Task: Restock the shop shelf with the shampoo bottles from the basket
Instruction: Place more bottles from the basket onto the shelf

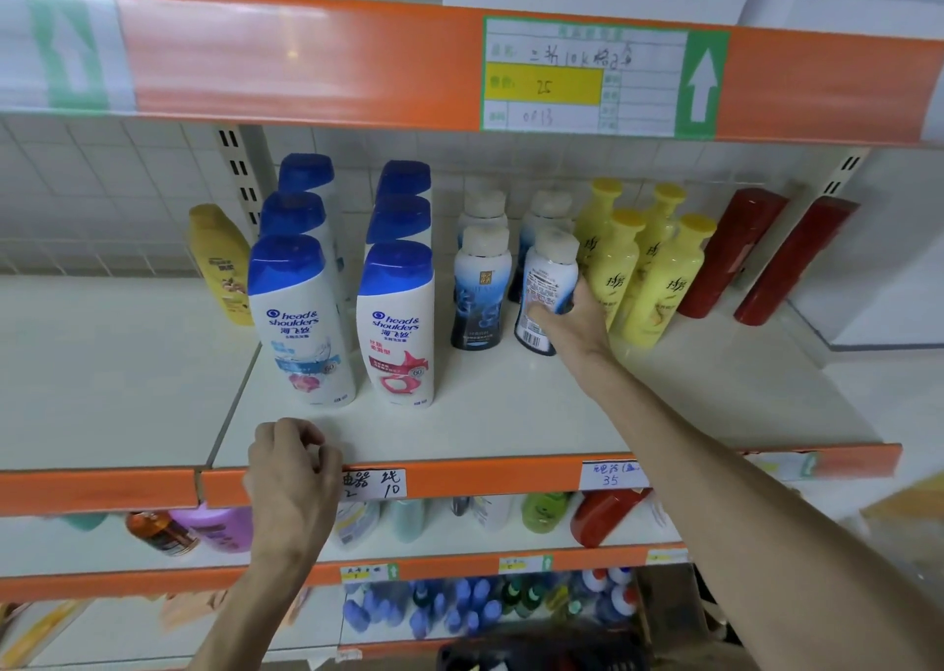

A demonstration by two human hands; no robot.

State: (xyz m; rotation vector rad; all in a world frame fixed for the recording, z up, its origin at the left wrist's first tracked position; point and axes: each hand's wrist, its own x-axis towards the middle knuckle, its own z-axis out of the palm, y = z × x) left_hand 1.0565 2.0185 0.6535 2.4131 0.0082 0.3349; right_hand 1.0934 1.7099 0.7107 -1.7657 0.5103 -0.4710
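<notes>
- Gripping a blue-and-white shampoo bottle [549, 282] around its lower half, the right hand [572, 320] keeps its base on the shelf [511, 415], with the barcode side to the front.
- This bottle stands between a matching bottle [480, 292] and the yellow bottles [659, 282].
- The left hand [291, 471] rests on the orange front edge [485, 481], fingers curled together, holding nothing.

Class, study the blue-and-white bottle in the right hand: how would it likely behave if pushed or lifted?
The bottle is tall on a narrow base, so a sideways push would probably tip it. Its glossy surface may be slippery, though the right hand wraps it. It looks like rigid plastic, unlikely to flex.
</notes>
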